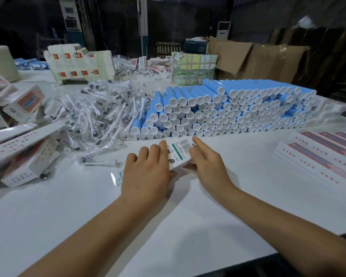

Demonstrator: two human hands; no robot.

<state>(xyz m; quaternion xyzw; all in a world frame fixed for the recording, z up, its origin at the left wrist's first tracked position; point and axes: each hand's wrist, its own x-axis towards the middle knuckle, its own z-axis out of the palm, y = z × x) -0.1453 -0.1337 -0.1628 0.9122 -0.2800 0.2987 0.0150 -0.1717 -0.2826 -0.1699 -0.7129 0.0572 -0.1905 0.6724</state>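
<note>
A small white box (179, 151) with a barcode and a green stripe is held just above the white table (128, 216), in front of the tube stack. My left hand (146, 170) grips its left side, fingers laid over the top and thumb under the near end. My right hand (210, 164) holds its right side, with the thumb on the top face, fingers underneath and the index finger stretched forward. The far end of the box points toward the tubes.
A wide stack of blue tubes with white caps (228, 108) lies behind the hands. A heap of bagged brush heads (96, 118) sits to the left, with loose white-and-pink boxes (18, 144) beyond it. Finished long boxes (324, 156) lie in a row at right. Cardboard cartons (258, 60) stand at the back.
</note>
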